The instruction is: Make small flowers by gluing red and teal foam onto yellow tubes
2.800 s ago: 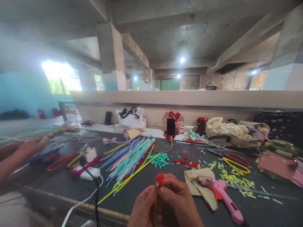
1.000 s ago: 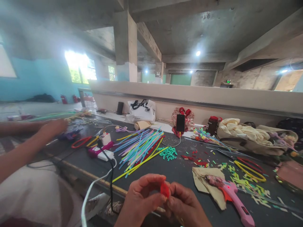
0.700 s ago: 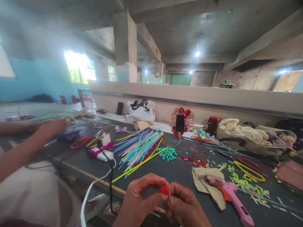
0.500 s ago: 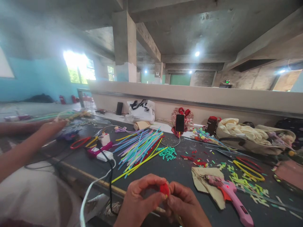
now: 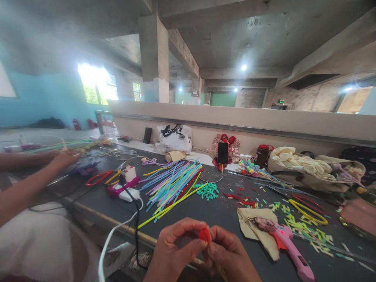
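Low in the middle of the head view, a small red piece (image 5: 205,235) is pinched between my two hands; its kind is hard to make out. My left hand (image 5: 176,244) grips it from the left with thumb and forefinger. From the right, my right hand (image 5: 230,252) presses its fingertips against the same piece, and something thin and yellowish shows below them. A pink hot glue gun (image 5: 289,243) lies on a beige cloth piece (image 5: 255,229) to the right of my hands. Beyond them lies a bundle of coloured pipe cleaners (image 5: 173,184).
Cut green pieces (image 5: 207,191), red scraps (image 5: 242,199) and yellow-green pieces (image 5: 305,227) lie on the dark table. Yellow-handled scissors (image 5: 308,211) rest at right. A power strip (image 5: 126,192) with cables stands at left. A phone (image 5: 222,152) leans at the back. A co-worker's hands (image 5: 66,156) work at far left.
My hands stay almost in place around the red piece, which has turned slightly. The co-worker's hands at far left have shifted a little to the left.
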Tool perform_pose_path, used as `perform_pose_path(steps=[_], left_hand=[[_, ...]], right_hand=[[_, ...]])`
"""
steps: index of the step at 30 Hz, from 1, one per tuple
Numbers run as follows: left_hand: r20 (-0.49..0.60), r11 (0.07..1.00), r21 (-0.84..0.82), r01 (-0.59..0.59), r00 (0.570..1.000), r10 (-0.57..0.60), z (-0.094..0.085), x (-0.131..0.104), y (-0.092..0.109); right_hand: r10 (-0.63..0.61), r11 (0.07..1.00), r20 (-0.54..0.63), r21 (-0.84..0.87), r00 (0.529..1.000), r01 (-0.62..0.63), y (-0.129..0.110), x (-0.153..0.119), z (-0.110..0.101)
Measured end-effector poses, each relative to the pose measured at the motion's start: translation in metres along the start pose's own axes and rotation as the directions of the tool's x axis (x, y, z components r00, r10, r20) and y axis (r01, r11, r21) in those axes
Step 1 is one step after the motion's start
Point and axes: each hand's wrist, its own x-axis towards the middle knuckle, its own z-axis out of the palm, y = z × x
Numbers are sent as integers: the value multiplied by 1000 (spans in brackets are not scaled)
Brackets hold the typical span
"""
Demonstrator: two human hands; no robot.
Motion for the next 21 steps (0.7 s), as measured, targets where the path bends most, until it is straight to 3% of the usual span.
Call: perform_pose_path(steps=[16, 21], left_hand=[[24, 1000, -26, -2, 1000, 3, 1, -1, -7], [18, 965, -249, 85, 996, -83, 1, -4, -5]], right_hand=[[2, 1000, -20, 20, 1000, -2, 6, 0, -5], [2, 996, -2, 86, 1000, -2, 10, 1, -7]])
